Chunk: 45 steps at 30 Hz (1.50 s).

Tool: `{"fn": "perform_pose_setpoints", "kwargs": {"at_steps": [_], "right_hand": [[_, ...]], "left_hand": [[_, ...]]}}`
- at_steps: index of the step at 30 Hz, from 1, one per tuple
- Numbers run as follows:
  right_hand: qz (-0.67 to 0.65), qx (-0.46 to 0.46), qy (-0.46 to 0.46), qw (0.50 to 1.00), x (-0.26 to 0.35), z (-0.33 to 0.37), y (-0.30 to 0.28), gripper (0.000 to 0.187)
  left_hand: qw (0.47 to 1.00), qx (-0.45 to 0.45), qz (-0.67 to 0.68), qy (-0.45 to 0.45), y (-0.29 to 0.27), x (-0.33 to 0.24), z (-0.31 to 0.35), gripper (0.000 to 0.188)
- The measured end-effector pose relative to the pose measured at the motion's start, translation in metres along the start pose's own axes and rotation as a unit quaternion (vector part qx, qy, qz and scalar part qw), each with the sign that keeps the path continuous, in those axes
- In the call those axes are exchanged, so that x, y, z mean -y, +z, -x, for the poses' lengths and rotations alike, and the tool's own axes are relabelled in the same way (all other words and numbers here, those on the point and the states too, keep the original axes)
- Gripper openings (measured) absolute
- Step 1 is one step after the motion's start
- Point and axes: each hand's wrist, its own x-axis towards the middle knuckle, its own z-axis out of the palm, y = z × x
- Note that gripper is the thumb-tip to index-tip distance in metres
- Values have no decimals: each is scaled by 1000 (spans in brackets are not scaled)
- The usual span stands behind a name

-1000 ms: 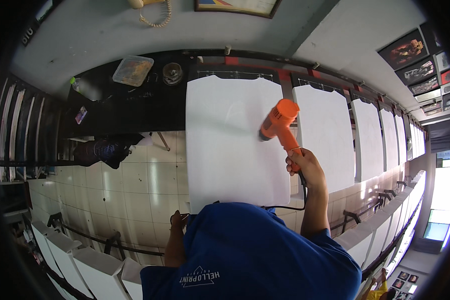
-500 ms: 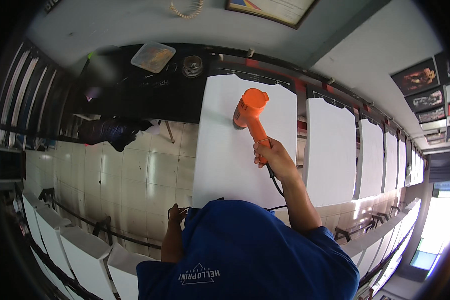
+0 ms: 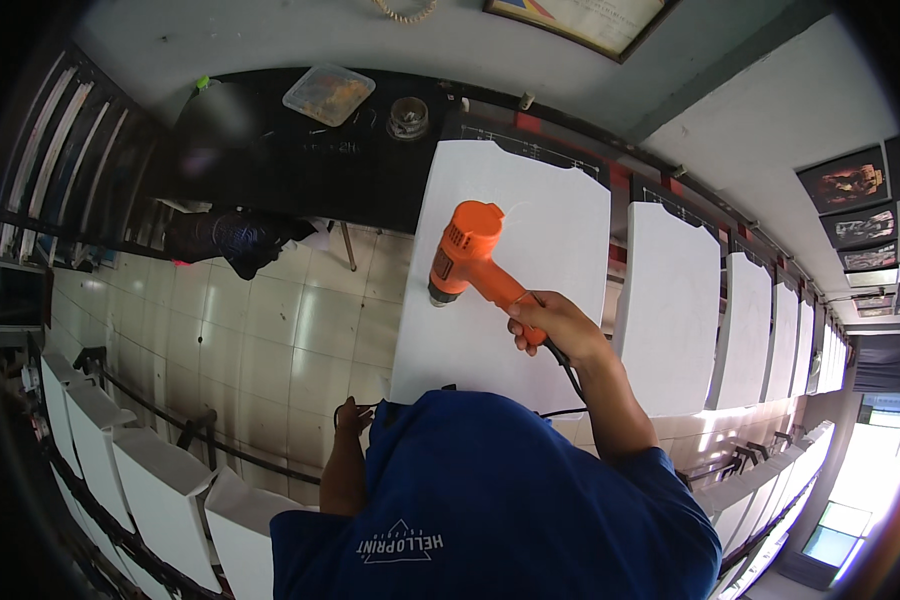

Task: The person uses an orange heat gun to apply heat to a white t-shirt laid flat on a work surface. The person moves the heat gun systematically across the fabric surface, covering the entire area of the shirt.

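Note:
My right hand (image 3: 550, 322) is shut on the handle of an orange heat gun (image 3: 465, 250). Its nozzle points down at the left-middle part of a large white panel (image 3: 540, 190) lying in front of me. A black cord (image 3: 573, 378) runs from the handle back toward my body. My left hand (image 3: 348, 416) sits at the panel's near left corner with curled fingers; whether it grips the edge is not clear. My blue shirt hides the panel's near edge.
More white panels (image 3: 675, 300) line up in a row to the right, and others stand on racks at lower left (image 3: 160, 480). A black table behind holds a plastic container (image 3: 328, 93) and a round tin (image 3: 407, 117). A dark bag (image 3: 232, 238) lies on the tiled floor.
My right hand has carried the heat gun from the panel's upper right edge leftward to its left-middle part. My left hand has stayed at the near corner.

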Motion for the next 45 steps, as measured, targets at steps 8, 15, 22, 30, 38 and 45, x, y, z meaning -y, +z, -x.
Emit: {"fn": "perform_pose_setpoints", "kwargs": {"at_steps": [8, 15, 22, 30, 38, 45], "right_hand": [[-3, -130, -84, 988, -25, 9, -6, 27], [-123, -190, -101, 969, -59, 38, -41, 31], [-118, -351, -120, 921, -74, 86, -77, 34], [-124, -185, -132, 966, -63, 44, -23, 34], [-77, -57, -80, 992, -42, 12, 24, 29], [-106, -256, -118, 954, -86, 70, -38, 33]], "left_hand": [[999, 21, -27, 9, -3, -3, -2, 59], [1000, 4, 26, -12, 15, -16, 9, 52], [1000, -6, 8, -16, 12, -15, 2, 50], [991, 63, -106, 50, 18, -25, -6, 52], [998, 35, -34, 28, 36, -34, 27, 55], [904, 167, -269, 288, 28, -16, -14, 50]]}}
